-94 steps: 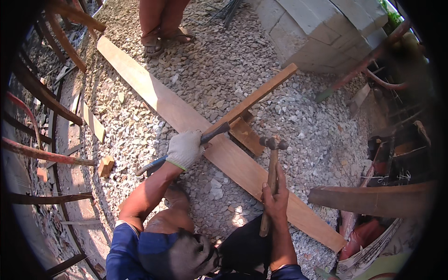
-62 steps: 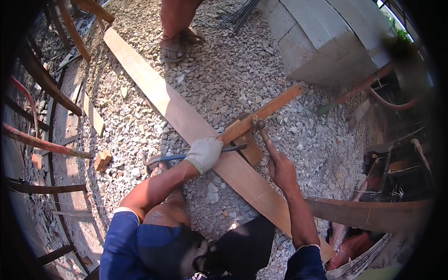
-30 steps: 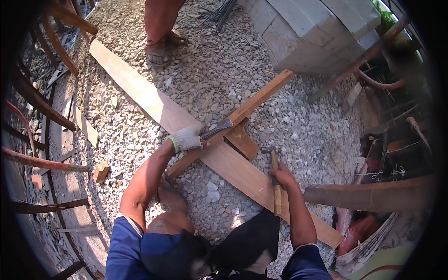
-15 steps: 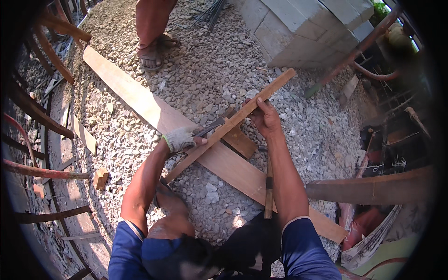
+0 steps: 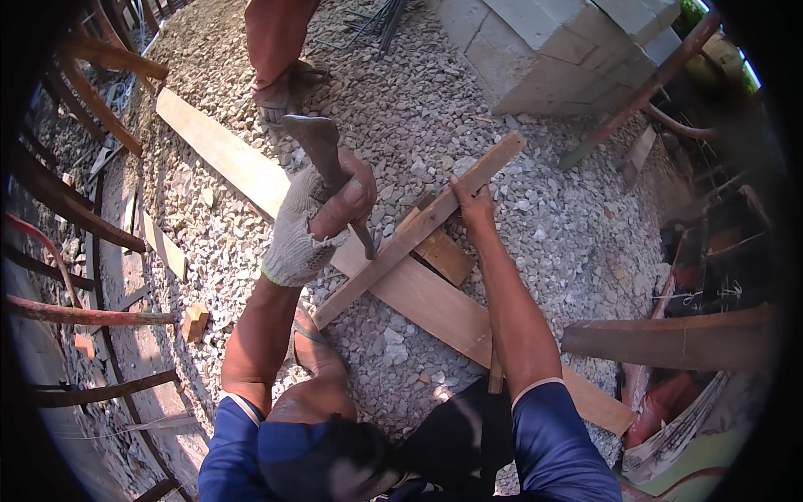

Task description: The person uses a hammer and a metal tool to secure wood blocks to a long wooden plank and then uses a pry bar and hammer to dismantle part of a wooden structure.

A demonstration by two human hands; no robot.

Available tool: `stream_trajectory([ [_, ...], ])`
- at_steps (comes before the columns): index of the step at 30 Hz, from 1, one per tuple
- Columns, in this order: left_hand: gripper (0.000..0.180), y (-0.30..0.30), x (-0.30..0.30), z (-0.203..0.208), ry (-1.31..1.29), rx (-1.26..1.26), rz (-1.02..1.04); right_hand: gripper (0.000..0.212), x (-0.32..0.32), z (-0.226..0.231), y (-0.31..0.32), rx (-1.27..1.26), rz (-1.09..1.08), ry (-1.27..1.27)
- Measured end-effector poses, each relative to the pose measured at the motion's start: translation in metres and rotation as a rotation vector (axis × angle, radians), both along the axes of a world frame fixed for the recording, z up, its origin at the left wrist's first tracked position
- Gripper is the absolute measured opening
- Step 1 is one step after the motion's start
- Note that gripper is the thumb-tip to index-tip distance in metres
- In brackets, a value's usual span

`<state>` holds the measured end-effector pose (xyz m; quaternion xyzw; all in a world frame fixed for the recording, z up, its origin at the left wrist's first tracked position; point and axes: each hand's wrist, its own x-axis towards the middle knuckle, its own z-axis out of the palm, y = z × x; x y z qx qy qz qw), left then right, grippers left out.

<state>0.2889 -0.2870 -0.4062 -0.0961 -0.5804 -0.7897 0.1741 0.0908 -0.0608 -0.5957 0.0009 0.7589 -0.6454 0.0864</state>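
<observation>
My gloved left hand (image 5: 311,222) is raised and closed around a dark tool (image 5: 322,151). This tool has a broad, flared upper end and a narrow lower end that points down at the wooden strip. My bare right hand (image 5: 475,205) grips the strip (image 5: 418,230) near its far end, thumb on top. The strip slants across a long, wide board (image 5: 435,309) and a short brown wood block (image 5: 445,255). Its near end lies beside my sandalled foot (image 5: 309,322). Under my right forearm, a wooden handle (image 5: 496,376) is mostly hidden.
Gravel (image 5: 401,109) covers the ground. Another person's leg (image 5: 280,42) stands at the far side. Concrete blocks (image 5: 552,75) are stacked at far right. Curved rods and timbers (image 5: 92,314) line the left, near a small wood offcut (image 5: 195,322). A thick beam (image 5: 669,339) juts in from the right.
My left hand has lifted off the strip, bringing the dark tool upright. My right hand still holds the strip, its grip slightly shifted. The view has moved a little.
</observation>
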Motion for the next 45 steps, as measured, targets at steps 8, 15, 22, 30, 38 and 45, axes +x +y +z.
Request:
stream_trajectory([
  [8,0.036,0.034,-0.025,-0.001,0.151,0.028,-0.31,0.066,0.085,0.024,0.076,0.196,-0.055,0.019],
  [15,0.036,0.049,-0.028,0.01,0.027,-0.148,-0.154,0.048,0.225,0.016,0.184,0.747,-0.094,0.255],
  [22,0.036,0.06,-0.031,0.0,0.087,-0.198,-0.066,0.054,0.252,0.02,0.194,0.749,-0.082,-0.1],
  [30,0.036,0.086,-0.029,-0.008,0.294,-0.235,0.011,0.049,0.227,0.014,0.162,-0.413,-0.237,-0.679],
  [38,0.037,0.095,-0.03,-0.032,0.426,-0.21,-0.014,0.055,0.251,0.044,0.128,-0.152,-0.086,-0.353],
  [45,0.03,0.103,-0.043,-0.009,0.341,-0.178,0.075,0.07,0.225,0.095,0.102,0.273,0.191,0.392],
])
